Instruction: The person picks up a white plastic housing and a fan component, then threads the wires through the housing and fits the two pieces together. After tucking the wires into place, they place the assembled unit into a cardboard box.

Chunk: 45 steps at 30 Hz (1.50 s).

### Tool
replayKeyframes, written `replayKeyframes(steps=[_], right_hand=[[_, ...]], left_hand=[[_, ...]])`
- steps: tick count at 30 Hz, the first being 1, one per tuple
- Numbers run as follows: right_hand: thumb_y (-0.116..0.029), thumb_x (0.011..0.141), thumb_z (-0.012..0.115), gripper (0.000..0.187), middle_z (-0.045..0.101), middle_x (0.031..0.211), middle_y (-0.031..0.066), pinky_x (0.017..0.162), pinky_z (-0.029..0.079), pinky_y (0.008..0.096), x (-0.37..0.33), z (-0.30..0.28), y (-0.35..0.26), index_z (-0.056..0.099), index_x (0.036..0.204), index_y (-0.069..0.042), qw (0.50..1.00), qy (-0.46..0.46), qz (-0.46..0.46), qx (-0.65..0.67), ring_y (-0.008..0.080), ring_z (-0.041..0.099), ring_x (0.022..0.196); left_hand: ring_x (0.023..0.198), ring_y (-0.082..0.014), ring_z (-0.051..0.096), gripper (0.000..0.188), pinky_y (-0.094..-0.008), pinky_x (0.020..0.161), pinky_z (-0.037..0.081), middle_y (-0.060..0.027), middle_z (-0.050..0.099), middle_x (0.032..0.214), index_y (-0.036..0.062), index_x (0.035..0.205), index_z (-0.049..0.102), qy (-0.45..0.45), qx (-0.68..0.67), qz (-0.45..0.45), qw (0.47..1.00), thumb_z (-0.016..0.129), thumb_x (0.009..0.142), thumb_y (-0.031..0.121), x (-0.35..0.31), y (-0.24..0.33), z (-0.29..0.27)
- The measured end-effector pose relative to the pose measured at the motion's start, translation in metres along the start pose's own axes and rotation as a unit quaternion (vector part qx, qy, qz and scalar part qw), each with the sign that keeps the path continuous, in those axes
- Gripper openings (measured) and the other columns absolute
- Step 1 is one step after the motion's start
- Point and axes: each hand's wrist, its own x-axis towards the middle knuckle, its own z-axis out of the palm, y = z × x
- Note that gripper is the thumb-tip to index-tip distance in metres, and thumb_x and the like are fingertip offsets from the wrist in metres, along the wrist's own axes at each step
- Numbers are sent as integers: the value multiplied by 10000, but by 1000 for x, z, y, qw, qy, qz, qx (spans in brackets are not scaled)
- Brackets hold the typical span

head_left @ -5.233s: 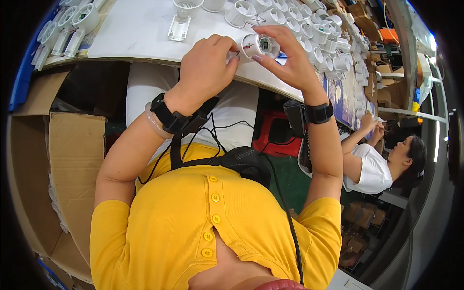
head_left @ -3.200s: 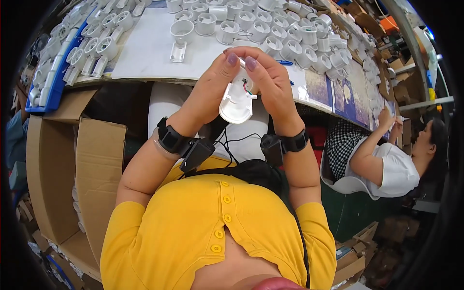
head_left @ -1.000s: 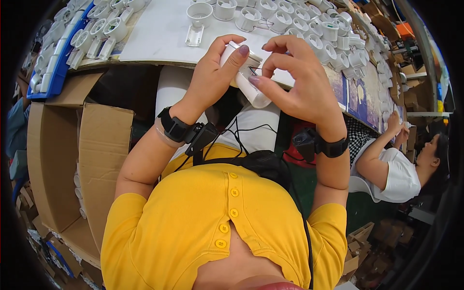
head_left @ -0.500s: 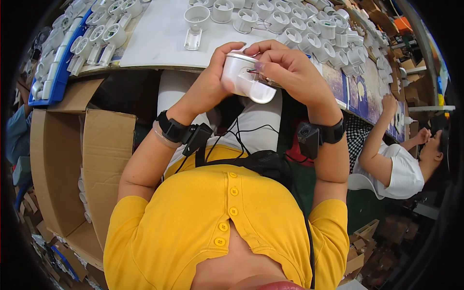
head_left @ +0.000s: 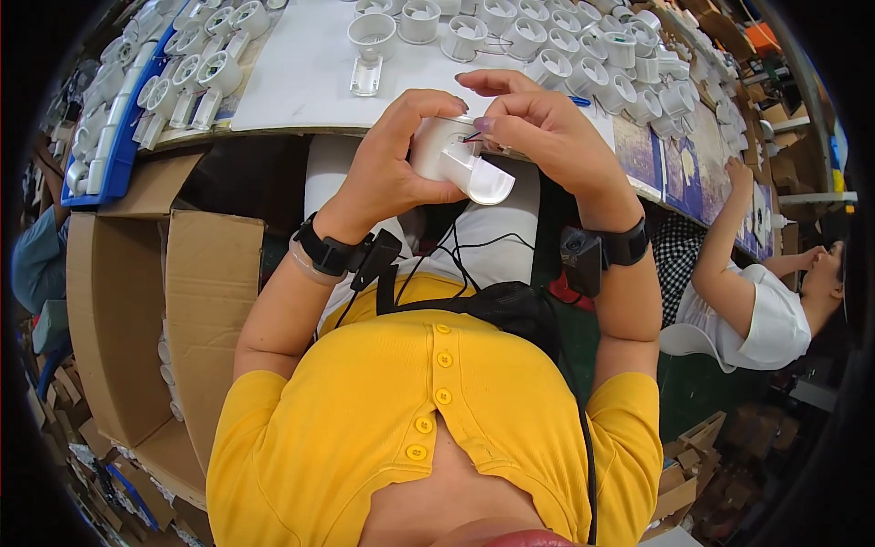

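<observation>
head view: a glossy white plastic cup-shaped housing with a rounded, trough-like arm is held tilted between two bare hands, just in front of the near edge of a white-topped counter, its arm pointing down to the right. the bare left hand, at the left of the housing, has its grip clamped around the cup body, thumb underneath. the bare right hand, at the upper right of the housing, has its thumb tip by thin dark and red wires at the housing; whether that grip is closed on them i cannot tell. beyond the housing and a little left, a white plastic cup with a flat tab stands on the counter. beyond and right of the housing, many round white plastic cups crowd together. well left of the housing are a blue plastic tray of white parts and an open brown cardboard box. well right of the housing, a co-worker in a white top reaches onto the counter.
</observation>
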Motion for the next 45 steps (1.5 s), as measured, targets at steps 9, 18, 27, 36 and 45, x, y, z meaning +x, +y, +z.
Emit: replayKeyframes(steps=[9, 18, 27, 36, 45], right_hand=[[-162, 875, 599, 155, 503, 1340, 118, 1024, 344, 367, -13, -7, -3, 655, 867, -18, 992, 18, -115, -40, 216, 467, 1224], [-101, 813, 597, 94, 526, 1309, 135, 1068, 292, 376, 1, 8, -3, 657, 807, -29, 956, 59, -159, -238, 249, 451, 1231], [-111, 850, 543, 178, 552, 1270, 114, 1043, 327, 352, 13, 11, 14, 650, 766, 3, 993, 76, -85, -37, 224, 512, 1155], [-220, 961, 449, 305, 608, 1130, 148, 957, 425, 322, 21, 13, 22, 592, 976, 50, 976, 116, -121, 142, 197, 567, 1063], [-164, 913, 471, 240, 637, 1037, 123, 895, 456, 292, 26, 41, 38, 595, 971, 34, 958, 101, -92, 252, 181, 597, 979]], left_hand=[[1106, -215, 531, 705, -325, 918, 462, -64, 530, 1196, 103, 1207, 475, 43, -31, -32, 998, 835, 601, 111, -2, 5, 0], [1116, -251, 529, 706, -334, 945, 446, -86, 524, 1212, 100, 1213, 466, 20, 1, -38, 999, 826, 606, 119, 2, 10, 0], [1133, -268, 519, 692, -336, 944, 443, -101, 526, 1224, 105, 1224, 464, 15, 68, -17, 997, 805, 622, 92, 2, 7, 4], [1211, -223, 472, 929, -330, 984, 420, -155, 428, 1324, 69, 1411, 233, 19, -173, -128, 976, 794, 670, 68, 4, 15, 9], [1302, -265, 379, 1045, -374, 1062, 344, -158, 359, 1413, 82, 1484, 49, 8, -33, -56, 998, 728, 692, 22, 7, 18, 17]])
